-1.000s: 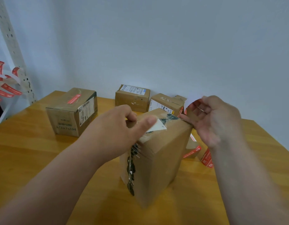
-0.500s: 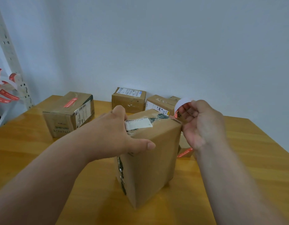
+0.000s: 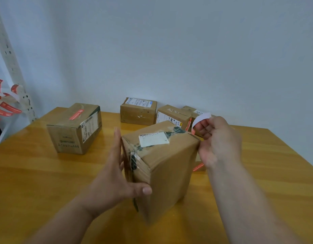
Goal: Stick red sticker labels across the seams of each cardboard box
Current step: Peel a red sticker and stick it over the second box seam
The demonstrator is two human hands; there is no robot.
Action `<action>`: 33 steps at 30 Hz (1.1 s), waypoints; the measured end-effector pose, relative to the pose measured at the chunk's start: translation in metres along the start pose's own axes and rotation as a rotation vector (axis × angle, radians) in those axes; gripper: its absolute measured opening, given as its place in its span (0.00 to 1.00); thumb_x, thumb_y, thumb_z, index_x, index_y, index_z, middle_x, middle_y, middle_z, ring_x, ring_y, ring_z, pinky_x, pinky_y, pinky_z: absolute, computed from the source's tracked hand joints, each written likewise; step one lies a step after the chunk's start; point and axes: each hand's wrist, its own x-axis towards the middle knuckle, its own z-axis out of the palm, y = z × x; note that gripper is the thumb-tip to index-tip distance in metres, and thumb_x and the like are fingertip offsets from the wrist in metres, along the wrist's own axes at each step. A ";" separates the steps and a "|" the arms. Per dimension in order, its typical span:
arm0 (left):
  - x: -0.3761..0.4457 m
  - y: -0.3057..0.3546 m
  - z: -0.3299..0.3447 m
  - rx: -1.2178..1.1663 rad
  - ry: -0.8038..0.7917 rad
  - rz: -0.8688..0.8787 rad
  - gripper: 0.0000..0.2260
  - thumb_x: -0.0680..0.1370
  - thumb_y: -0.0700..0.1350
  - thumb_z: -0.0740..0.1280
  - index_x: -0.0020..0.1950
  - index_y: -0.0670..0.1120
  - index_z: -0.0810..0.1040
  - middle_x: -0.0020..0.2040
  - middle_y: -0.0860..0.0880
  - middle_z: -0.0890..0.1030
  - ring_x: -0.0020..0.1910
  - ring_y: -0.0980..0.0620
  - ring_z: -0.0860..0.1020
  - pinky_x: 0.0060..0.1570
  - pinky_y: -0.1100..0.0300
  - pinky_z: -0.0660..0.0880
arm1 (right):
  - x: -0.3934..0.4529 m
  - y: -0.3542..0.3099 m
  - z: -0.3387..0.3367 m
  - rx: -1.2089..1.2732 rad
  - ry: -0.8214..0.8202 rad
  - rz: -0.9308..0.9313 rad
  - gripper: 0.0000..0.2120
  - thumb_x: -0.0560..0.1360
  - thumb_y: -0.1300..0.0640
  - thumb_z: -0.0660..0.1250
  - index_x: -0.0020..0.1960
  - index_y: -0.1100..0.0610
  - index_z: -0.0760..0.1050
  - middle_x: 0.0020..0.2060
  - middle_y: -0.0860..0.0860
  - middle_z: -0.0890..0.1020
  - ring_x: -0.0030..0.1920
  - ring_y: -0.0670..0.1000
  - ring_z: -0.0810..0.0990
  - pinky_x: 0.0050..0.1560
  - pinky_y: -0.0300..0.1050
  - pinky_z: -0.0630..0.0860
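- The left hand (image 3: 115, 175), which a second ago was curled over the top of the near box (image 3: 162, 166), is now laid flat against that box's left face, fingers straight and upward, thumb hooked round the near corner edge.
- By this change the top face and its taped seam are bared; it is judged that the box is being steadied so that a sticker can be laid across the seam.
- The right hand (image 3: 217, 138) is kept at the box's far right corner, at about two o'clock from the box's middle, its fingers pinched on a sticker strip (image 3: 199, 120).
- Of the strip, a curled white backing and a narrow red edge are seen; it is not yet pressed onto the top face.
- The near box is of brown corrugated card, tall and upright, creased at the edges, with glossy clear tape over dark printed tape and a white paper label (image 3: 154, 139) on top.
- A wider box (image 3: 74, 129) at ten o'clock already bears a red sticker (image 3: 76, 114) across its top seam.
- Smaller boxes (image 3: 138, 111) at twelve o'clock stand by the wall; whether they bear stickers cannot be told.
- The table (image 3: 37, 173) is of smooth varnished yellow wood.
- More red strips (image 3: 7, 108) hang from a perforated white post at nine o'clock.
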 end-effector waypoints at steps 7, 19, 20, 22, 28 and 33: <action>-0.005 -0.005 0.019 0.144 0.126 0.087 0.64 0.53 0.70 0.77 0.71 0.70 0.30 0.68 0.77 0.49 0.71 0.66 0.60 0.72 0.56 0.63 | -0.001 -0.004 -0.005 -0.023 0.034 0.008 0.07 0.72 0.69 0.59 0.39 0.63 0.74 0.31 0.56 0.75 0.35 0.55 0.72 0.35 0.46 0.68; 0.035 0.076 0.031 1.287 -0.068 0.136 0.51 0.67 0.73 0.63 0.79 0.54 0.38 0.78 0.57 0.55 0.75 0.52 0.58 0.75 0.47 0.51 | -0.001 -0.032 -0.021 -0.298 0.023 -0.212 0.09 0.76 0.62 0.61 0.39 0.56 0.75 0.35 0.52 0.79 0.38 0.50 0.77 0.50 0.57 0.82; 0.037 0.073 0.035 1.295 -0.090 0.131 0.51 0.67 0.73 0.64 0.79 0.54 0.39 0.78 0.56 0.56 0.74 0.52 0.59 0.75 0.47 0.52 | -0.004 -0.033 -0.020 -0.350 -0.005 -0.219 0.09 0.76 0.62 0.62 0.38 0.56 0.76 0.35 0.52 0.79 0.38 0.50 0.77 0.51 0.58 0.82; 0.043 0.068 0.040 1.279 -0.109 0.112 0.51 0.67 0.73 0.65 0.79 0.54 0.43 0.77 0.56 0.59 0.74 0.52 0.61 0.74 0.48 0.55 | -0.009 -0.034 -0.020 -0.497 -0.086 -0.216 0.08 0.75 0.62 0.63 0.38 0.58 0.76 0.33 0.52 0.79 0.37 0.51 0.77 0.51 0.57 0.81; 0.056 0.071 0.038 1.044 -0.221 0.006 0.49 0.65 0.71 0.69 0.78 0.59 0.49 0.77 0.59 0.59 0.74 0.53 0.60 0.73 0.51 0.57 | -0.014 -0.034 -0.018 -0.855 -0.311 -0.151 0.07 0.74 0.62 0.63 0.39 0.61 0.78 0.33 0.55 0.82 0.36 0.51 0.79 0.51 0.62 0.81; 0.051 0.068 0.019 0.564 0.032 0.070 0.22 0.74 0.60 0.67 0.67 0.59 0.72 0.63 0.61 0.74 0.58 0.66 0.71 0.53 0.67 0.68 | -0.017 -0.024 -0.008 -0.947 -0.390 -0.185 0.07 0.72 0.59 0.64 0.37 0.59 0.78 0.30 0.50 0.82 0.37 0.51 0.82 0.51 0.60 0.81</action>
